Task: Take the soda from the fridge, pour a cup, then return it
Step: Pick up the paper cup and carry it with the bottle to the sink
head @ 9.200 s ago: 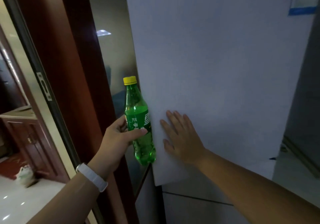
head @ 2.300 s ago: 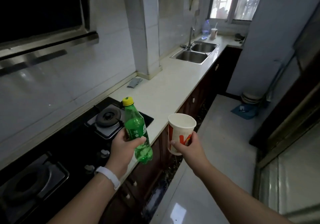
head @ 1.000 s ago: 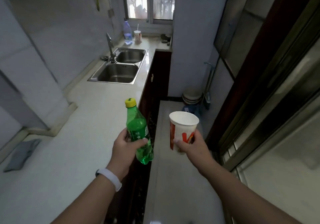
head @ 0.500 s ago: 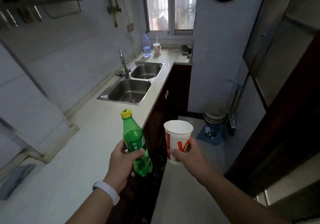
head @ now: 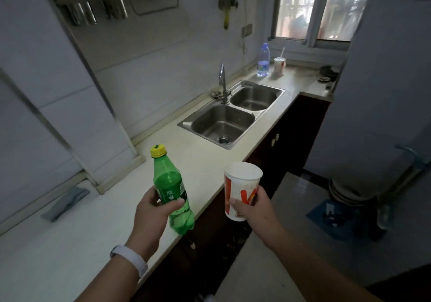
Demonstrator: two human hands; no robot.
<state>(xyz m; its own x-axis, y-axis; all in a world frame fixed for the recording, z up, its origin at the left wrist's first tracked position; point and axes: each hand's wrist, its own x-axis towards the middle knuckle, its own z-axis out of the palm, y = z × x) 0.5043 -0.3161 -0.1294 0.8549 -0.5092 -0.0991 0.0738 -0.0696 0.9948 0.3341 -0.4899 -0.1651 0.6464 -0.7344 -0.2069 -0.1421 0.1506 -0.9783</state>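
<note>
Over the counter (head: 70, 243) edge, bottle (head: 171, 189) in the left hand (head: 154, 210), fingers wrapped round the label, thumb across the front, held upright with just a slight lean. Yellow cap (head: 158, 151) still screwed on. Cup (head: 241, 189) in the right hand (head: 253, 205), pinched round the lower half, mouth up, looks empty from here but can't see the bottom. Both off the surface, well apart from each other, nothing touching the counter yet.

Progress-wise: fetching from the fridge looks done, since the soda's out and in hand. Pouring not started, cap on, cup dry as far as visible. So still to go: probably set one thing down, unscrew, pour, recap, carry back to the fridge. Roughly a third in, at a guess.

Compared with half a second back: same grips on both, no change there. View swung left and dipped a bit, so the sink (head: 224, 124) now sits more central and the tap (head: 222, 82) stands clear above it. Hands pushed a touch further forward, bottle now over the counter rather than hanging off its edge, cup out over the floor (head: 291, 243) side. Grey cloth (head: 66, 201) by the wall showing more fully on the left too.
</note>
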